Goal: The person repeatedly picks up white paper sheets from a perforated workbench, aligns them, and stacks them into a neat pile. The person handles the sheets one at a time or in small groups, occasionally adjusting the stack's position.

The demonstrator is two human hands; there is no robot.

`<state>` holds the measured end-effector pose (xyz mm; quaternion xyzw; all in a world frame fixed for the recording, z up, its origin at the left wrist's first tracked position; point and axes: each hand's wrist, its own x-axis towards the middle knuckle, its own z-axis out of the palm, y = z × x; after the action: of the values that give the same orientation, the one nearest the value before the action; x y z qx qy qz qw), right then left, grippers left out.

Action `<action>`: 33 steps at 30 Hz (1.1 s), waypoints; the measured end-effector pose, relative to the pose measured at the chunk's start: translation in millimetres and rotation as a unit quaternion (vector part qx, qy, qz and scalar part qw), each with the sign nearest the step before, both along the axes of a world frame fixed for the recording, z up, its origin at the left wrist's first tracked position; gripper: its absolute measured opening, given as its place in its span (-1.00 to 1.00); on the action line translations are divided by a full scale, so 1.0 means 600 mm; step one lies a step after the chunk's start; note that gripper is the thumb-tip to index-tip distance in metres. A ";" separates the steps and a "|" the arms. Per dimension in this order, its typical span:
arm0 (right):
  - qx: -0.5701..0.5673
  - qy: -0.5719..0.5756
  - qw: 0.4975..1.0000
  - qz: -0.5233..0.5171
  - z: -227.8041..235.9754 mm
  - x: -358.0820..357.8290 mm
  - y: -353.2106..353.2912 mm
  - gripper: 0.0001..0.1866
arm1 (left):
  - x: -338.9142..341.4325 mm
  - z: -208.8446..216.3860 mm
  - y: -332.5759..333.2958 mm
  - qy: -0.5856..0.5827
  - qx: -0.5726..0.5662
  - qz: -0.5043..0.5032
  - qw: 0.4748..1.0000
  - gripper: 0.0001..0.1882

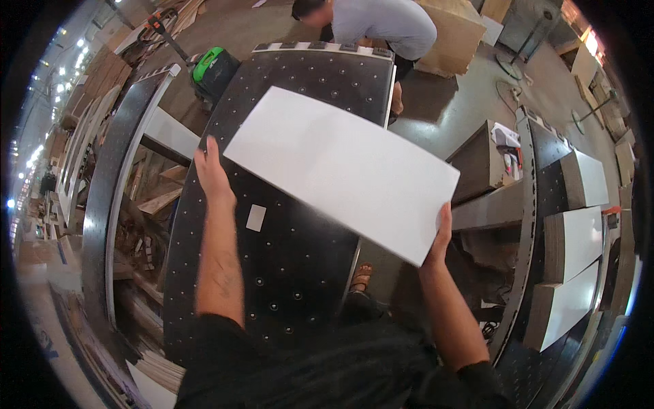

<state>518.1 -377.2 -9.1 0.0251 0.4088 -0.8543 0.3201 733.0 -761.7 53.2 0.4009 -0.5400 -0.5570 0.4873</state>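
Note:
A white rectangular panel [340, 167] is held tilted above the black table [225, 293], its left end farther away and its right end nearer me. My right hand [438, 240] grips the panel at its right end, thumb along the edge and the other fingers hidden beneath. Beside the panel's left corner is my left hand [214, 172], fingers stretched upward, with a small gap between it and the board. A small white label-like rectangle [255, 217] lies on the table below the panel.
Stacks of white-faced boards [572, 245] rest on a right-hand table. A narrow dark conveyor-like rail [122, 163] runs along the left. Beyond the table, a person [388, 27] bends over near a green-and-black pallet jack [212, 67]. An open box [487, 160] holds tools.

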 end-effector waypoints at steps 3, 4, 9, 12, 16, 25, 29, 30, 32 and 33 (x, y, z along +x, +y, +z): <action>-0.001 0.008 0.999 0.043 0.004 -0.032 -0.063 -0.23 | -0.040 -0.055 0.098 0.041 0.096 0.023 0.994 0.09; -0.005 0.008 0.999 0.054 0.005 -0.041 -0.085 -0.21 | -0.063 -0.065 0.119 0.007 0.119 0.034 0.992 0.16; 0.150 0.032 0.984 0.086 0.021 -0.084 -0.159 0.00 | -0.175 -0.052 0.102 0.009 0.147 -0.002 0.989 0.13; 0.217 0.039 0.969 0.109 0.022 -0.102 -0.177 0.12 | -0.206 -0.045 0.067 0.035 0.120 0.007 0.992 -0.07; 0.239 0.046 0.964 0.107 0.013 -0.135 -0.199 0.10 | -0.226 -0.059 0.016 -0.033 0.232 -0.055 0.971 -0.33; 0.242 0.241 0.936 0.087 0.060 -0.132 0.102 -0.24 | -0.241 -0.094 -0.088 -0.032 0.143 -0.141 0.979 -0.15; 0.285 0.297 0.908 0.076 0.134 -0.039 0.436 -0.19 | -0.259 -0.022 -0.024 -0.112 0.025 -0.058 0.992 -0.22; 0.236 0.274 0.930 0.064 0.155 -0.012 0.523 -0.24 | -0.264 0.015 0.010 -0.151 0.000 0.031 0.988 -0.21; 0.205 0.253 0.945 -0.041 0.191 0.039 0.691 -0.35 | -0.306 0.078 0.108 0.006 -0.126 -0.029 0.992 -0.16; 0.216 0.239 0.937 -0.131 0.194 0.051 0.759 -0.34 | -0.356 0.087 0.179 0.051 -0.190 -0.088 0.977 -0.27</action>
<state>548.5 78.1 107.2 -0.0579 0.6414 -0.7603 0.0845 519.2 -654.3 105.4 0.2231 -0.6432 -0.5049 0.5307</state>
